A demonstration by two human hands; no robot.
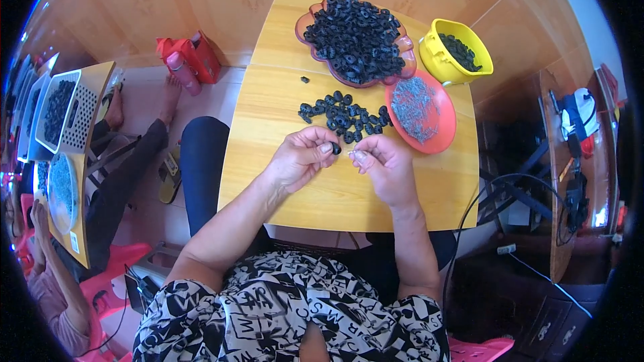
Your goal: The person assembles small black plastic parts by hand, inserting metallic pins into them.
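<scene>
Over the near middle of the yellow wooden table (268, 100), my left hand (298, 159) pinches a small rounded black plastic part (336, 148) between thumb and fingers. Just to its right, my right hand (389, 173) has thumb and fingertips pressed together; whatever they hold is too small to make out. The two sets of fingertips are close but apart. Beyond them lies a loose cluster of similar black parts (342, 119). An oval red plate (445, 117) right of the cluster carries many tiny silver-grey pieces (414, 108).
A scalloped reddish tray (305, 29) heaped with black parts stands at the far side. Beside it is a yellow bucket (435, 62) with more inside. At left, another person sits by a second table (79, 181) with a white basket (75, 121). A black cable (463, 228) hangs at the right edge.
</scene>
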